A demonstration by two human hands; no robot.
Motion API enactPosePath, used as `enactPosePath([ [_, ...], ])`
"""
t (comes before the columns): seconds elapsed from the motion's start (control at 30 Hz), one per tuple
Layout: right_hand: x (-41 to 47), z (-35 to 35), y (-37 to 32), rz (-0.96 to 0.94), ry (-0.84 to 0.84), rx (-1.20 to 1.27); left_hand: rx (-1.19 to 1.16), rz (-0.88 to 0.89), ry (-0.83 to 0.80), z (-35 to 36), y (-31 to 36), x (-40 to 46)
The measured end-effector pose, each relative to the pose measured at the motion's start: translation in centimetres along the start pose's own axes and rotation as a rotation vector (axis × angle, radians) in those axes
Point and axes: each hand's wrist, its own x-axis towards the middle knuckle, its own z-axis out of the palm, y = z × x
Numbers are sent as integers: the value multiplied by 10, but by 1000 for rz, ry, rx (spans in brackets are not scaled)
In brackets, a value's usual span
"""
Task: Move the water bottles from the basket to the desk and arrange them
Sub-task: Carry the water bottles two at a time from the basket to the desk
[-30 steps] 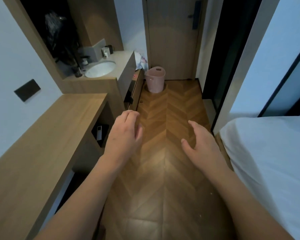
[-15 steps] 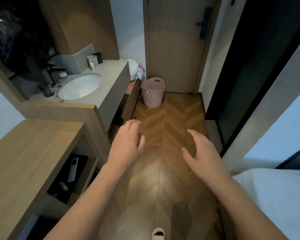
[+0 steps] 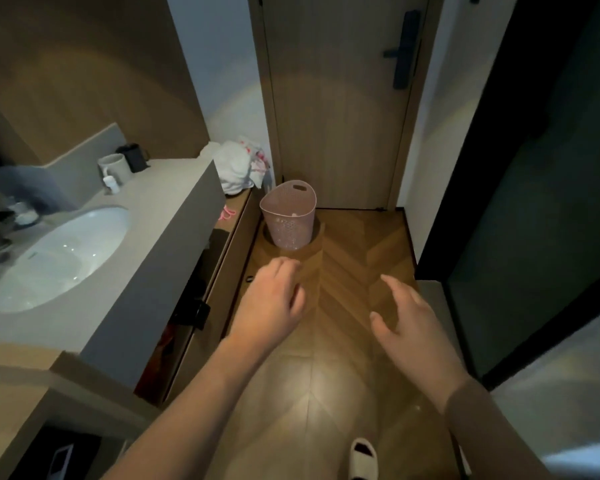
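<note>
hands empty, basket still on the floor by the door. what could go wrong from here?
1. The pink basket stands on the floor close to the door; if the door opened, it could knock the basket over.
2. A white slipper lies on the floor underfoot, a possible trip.
3. The basket's contents are barely visible through the mesh; the left hand and right hand, both open and holding nothing, may have to reach in half blind.
</note>
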Motion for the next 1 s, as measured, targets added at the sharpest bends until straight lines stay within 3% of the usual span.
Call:
enactPosePath([
  [0.27, 239, -33, -6, -112, -49, -2, 0, -126, 131, 13, -27, 203],
  [0.47, 390, -11, 25, -105, -210, -42, -27, -233, 1, 91, -86, 310],
  [0.8, 667, -32, 51, -43, -221, -120, -158, -297, -22, 168, -152, 588],
  [1.0, 806, -11, 79, -34, -363, -122, -185, -311, -223, 230, -168, 701],
])
